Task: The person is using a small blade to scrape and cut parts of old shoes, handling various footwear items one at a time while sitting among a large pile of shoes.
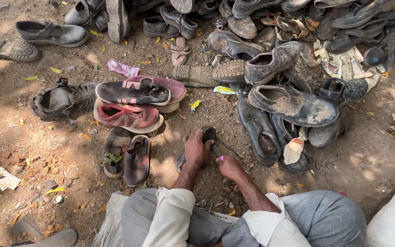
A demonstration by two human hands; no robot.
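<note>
Bare dirt ground [46, 151] is what everything sits on here, scattered with dry leaves and pebbles and ringed by a big heap of worn shoes [298, 32] across the top and right of the view. Right in front of the seated person's knees, a small dark shoe [205, 139] is being worked on, sole side up as far as can be told, resting on the soil between a pair of brown sandals [126, 158] and a dusty black leather shoe [259, 130].

The left hand [196, 148] is clamped down over the shoe, fingers wrapped around its rounded end, so it's pinned against the ground. The right hand [229, 167] is closed around a thin tool with a pink handle [219, 155], its point apparently angled toward the shoe; the exact tip is too small to make out.

For this kind of step, the shoe is probably best kept pressed flat so it can't rock on the loose dirt, and the tool should be guided in short controlled pushes, aimed away from the holding fingers, since they sit very close to the working point. A slip looks like the main risk. Pink and red sneakers [131, 114] lie just beyond, well out of the way, and so does the muddy boot pile [293, 105].
</note>
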